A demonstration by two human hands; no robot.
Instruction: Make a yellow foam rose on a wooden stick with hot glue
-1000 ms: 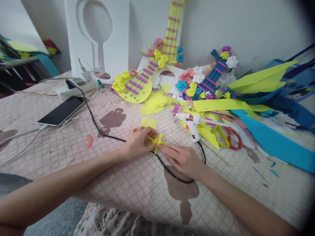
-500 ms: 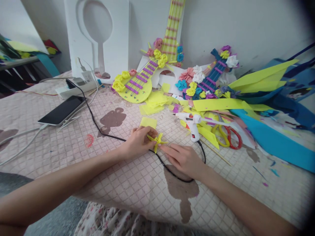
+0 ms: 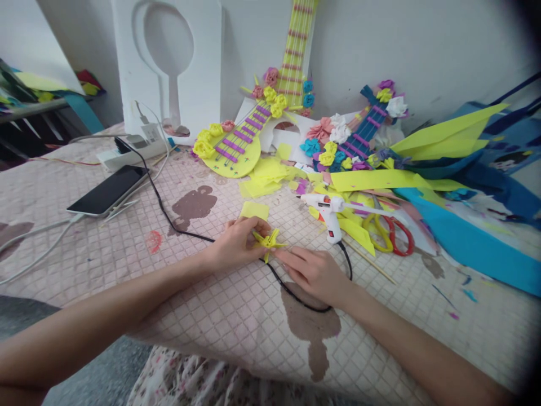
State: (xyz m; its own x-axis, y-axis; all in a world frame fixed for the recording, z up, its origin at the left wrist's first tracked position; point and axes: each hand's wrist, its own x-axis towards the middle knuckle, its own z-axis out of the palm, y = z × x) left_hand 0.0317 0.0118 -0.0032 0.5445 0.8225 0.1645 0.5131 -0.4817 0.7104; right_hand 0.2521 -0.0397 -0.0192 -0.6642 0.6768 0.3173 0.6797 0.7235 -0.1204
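Centrally, a yellow star [image 3: 269, 242] is pinched by the left hand [image 3: 237, 242].
To its right, the right hand [image 3: 316, 273] is placed; whether its fingers grip cannot be told.

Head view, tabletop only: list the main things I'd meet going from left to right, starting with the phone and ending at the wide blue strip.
Phone, left hand, yellow folded paper piece, right hand, scissors, wide blue strip.

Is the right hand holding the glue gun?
No, the glue gun lies on the cloth, apart from the right hand.
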